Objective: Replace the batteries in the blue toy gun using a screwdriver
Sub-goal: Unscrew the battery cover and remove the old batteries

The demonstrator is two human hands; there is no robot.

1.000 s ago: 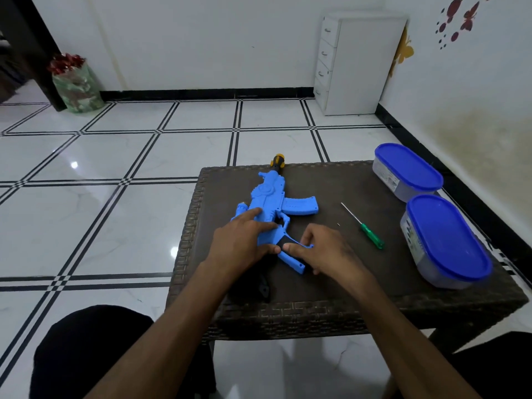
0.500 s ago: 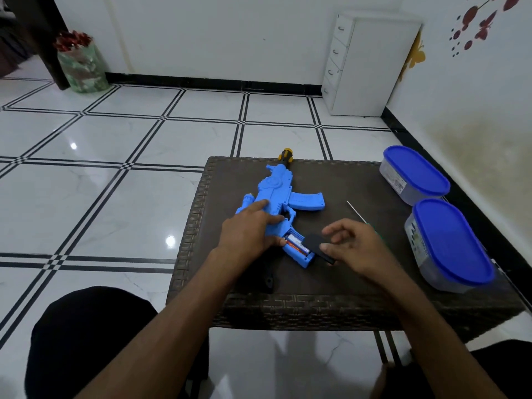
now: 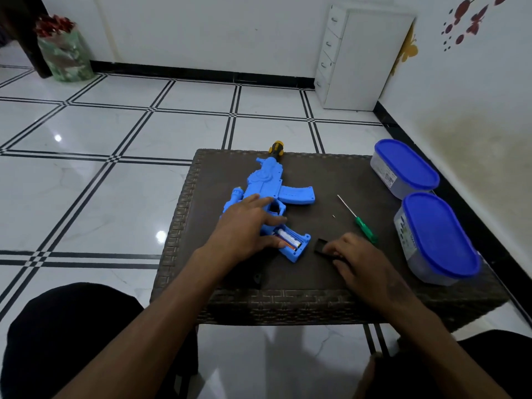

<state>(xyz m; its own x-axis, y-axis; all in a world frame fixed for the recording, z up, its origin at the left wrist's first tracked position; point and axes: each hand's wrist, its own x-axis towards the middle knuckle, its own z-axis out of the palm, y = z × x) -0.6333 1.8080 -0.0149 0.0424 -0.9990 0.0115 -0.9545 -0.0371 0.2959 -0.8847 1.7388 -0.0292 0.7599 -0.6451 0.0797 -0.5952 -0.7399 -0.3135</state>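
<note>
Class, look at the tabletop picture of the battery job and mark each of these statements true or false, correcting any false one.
1. The battery compartment of the blue toy gun is open, with a battery showing. True.
2. The right hand holds the green screwdriver. False: the screwdriver lies alone on the table; the right hand's fingers are on the black cover.
3. The left hand rests on the gun. True.
4. Both containers have their blue lids off. False: both lids are on.
5. A tiny screw lies near the screwdriver's shaft. True.
</note>
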